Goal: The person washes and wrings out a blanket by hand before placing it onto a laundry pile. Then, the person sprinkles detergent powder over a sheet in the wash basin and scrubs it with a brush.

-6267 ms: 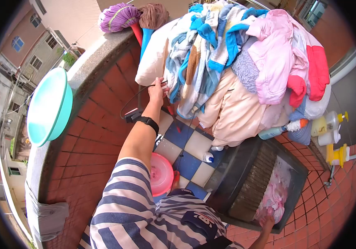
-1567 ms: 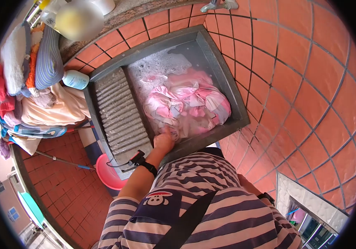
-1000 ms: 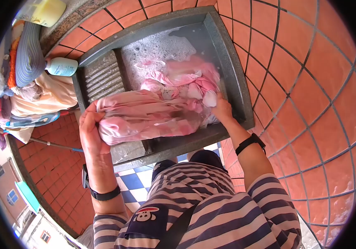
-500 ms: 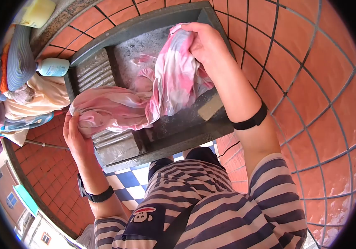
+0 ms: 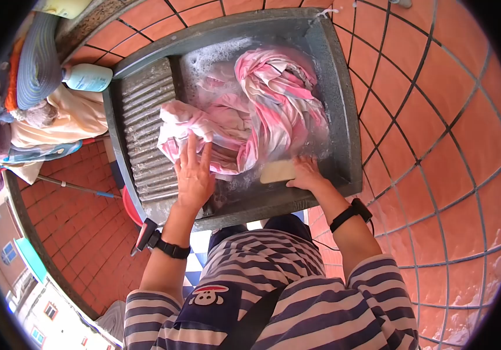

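A wet pink-and-white tie-dye-like cloth (image 5: 274, 99) lies bunched in soapy water, its left end over the edge of the ridged washboard (image 5: 145, 125). My left hand (image 5: 195, 178) rests at that left end, fingers spread and touching the fabric. Near the front of the stone sink (image 5: 352, 140), my right hand (image 5: 307, 174) has its fingers around the right end of a pale tan rectangular block (image 5: 277, 171). Whether the block is a soap bar or the back of a brush, I cannot tell.
A pale blue bottle (image 5: 89, 77) lies by the sink's left rim. Piled clothes and fabrics (image 5: 58, 122) are at the left. A red basin (image 5: 130, 207) shows partly below the washboard. Orange tiled wall (image 5: 414, 111) borders the right side.
Both hands have let go of the raised, stretched cloth, which has dropped into the sink. My right hand has come down to the tan block; my left hand has moved right.
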The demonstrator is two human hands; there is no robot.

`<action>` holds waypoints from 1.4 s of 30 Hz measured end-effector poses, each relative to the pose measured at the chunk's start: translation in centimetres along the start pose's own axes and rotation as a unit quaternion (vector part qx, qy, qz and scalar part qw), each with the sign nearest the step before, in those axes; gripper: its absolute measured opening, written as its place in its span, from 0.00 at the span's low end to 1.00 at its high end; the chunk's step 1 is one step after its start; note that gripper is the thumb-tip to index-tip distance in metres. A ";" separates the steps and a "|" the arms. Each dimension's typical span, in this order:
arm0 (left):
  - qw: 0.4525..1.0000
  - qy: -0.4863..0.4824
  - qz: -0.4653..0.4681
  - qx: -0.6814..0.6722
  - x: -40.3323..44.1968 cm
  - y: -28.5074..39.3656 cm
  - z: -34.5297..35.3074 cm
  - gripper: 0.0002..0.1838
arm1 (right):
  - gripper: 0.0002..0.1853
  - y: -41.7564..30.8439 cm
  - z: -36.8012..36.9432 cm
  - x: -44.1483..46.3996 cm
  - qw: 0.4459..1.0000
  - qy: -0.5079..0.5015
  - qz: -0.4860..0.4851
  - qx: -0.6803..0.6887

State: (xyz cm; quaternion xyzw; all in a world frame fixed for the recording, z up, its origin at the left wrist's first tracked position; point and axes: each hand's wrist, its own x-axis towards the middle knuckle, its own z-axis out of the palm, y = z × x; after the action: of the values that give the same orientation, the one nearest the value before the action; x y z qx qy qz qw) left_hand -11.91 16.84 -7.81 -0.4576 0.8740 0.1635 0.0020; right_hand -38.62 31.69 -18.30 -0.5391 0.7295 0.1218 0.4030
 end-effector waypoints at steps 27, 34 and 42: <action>0.585 0.258 -0.135 -0.757 -0.5 -1.5 -21.9 0.18 | 0.35 1.2 -1.9 -3.1 0.899 0.151 0.027 0.411; 0.326 0.112 -0.091 -0.934 -4.1 -8.9 -17.4 0.18 | 0.27 -2.8 -3.9 -2.1 0.485 -0.045 -0.072 0.870; 0.289 0.128 -0.100 -0.943 -7.4 -9.1 -17.9 0.24 | 0.32 -12.4 -1.7 2.1 0.418 -0.038 0.019 0.907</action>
State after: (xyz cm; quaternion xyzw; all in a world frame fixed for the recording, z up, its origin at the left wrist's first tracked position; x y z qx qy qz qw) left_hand 2.26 12.81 7.64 -0.2421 0.0532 0.8133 -0.5264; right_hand -28.65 24.42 -15.56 0.1583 0.4105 -0.5830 0.6830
